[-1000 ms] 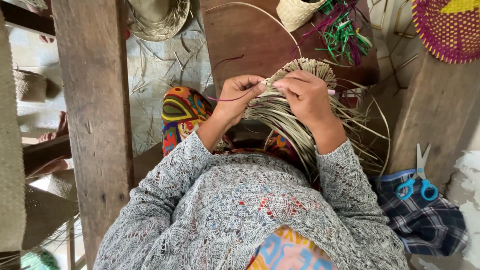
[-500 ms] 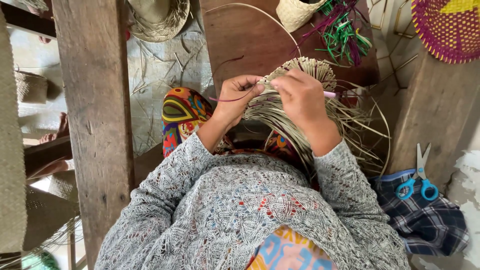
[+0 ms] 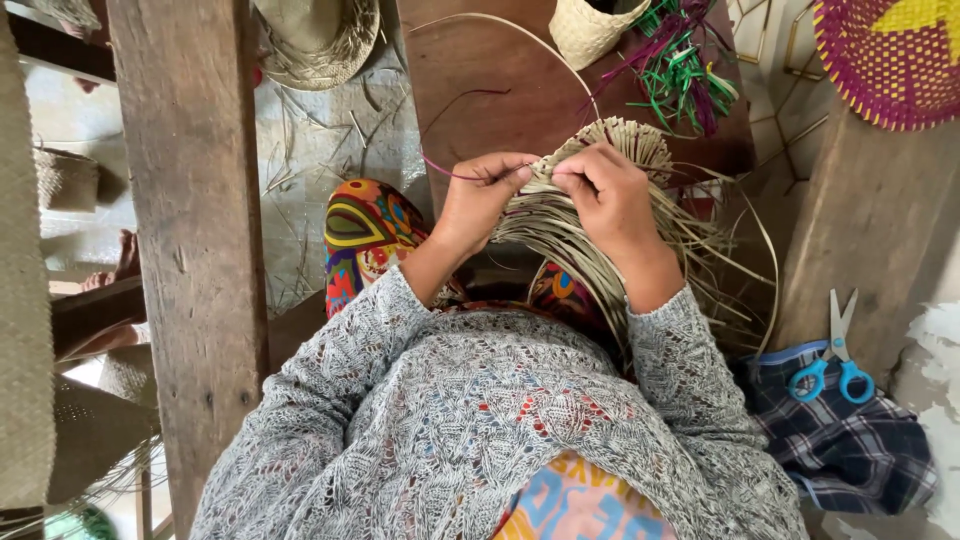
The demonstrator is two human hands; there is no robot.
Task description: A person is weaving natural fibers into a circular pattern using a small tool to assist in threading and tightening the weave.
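Right between both pinches sits the half-woven pale straw piece [image 3: 600, 165], propped on the lap. Left hand [image 3: 478, 198] is closed tight on a thin purple strand [image 3: 455, 172]; right hand [image 3: 610, 195] nips the 1 woven edge. My guess: tug too hard and that strand snaps or slips out (loose straw ends everywhere). No packages, labels or signs near the grip, just blue-handled scissors [image 3: 835, 362] off to the right.

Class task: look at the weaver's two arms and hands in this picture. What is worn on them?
Both arms wear long sleeves of a loose grey openwork knit with a lacy leaf pattern, ending near the wrists. The left hand and right hand are bare: no gloves, and no rings or bracelets that show.
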